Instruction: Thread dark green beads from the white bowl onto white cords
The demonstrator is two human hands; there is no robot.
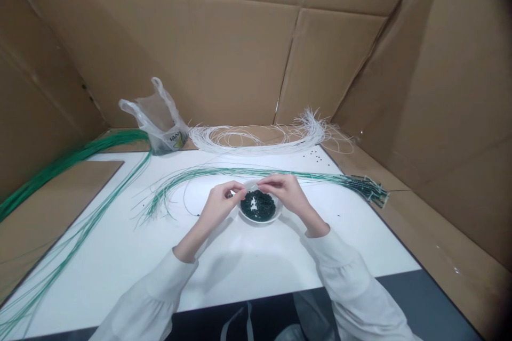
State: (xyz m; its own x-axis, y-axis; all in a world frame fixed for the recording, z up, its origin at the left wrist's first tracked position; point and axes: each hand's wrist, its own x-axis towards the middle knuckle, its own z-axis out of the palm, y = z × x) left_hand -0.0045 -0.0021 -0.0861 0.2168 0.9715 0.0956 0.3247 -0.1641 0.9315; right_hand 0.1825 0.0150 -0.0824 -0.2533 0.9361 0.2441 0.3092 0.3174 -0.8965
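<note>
Over a white bowl (260,222) both hands meet with pinched fingers. Dark green-black beads (262,203) fill much of the bowl, and a bare white patch shows at its bottom. My left hand (224,200) is closed on a thin pale strand (252,187) near the bowl's left rim. From the other side, my right hand (284,190) pinches at the same strand, just above the far rim. A thin loop (184,200) curves on the table left of my left hand, with a small dark bit at its end. Fine detail between the fingertips is too small to make out.
Behind the bowl lies a bundle of green strands (240,171) with dark beaded ends (370,190) at right. Farther back are coiled white strands (256,144) and a plastic bag (164,128). More green strands (80,165) lie left. Cardboard walls (240,53) enclose the white table (248,272).
</note>
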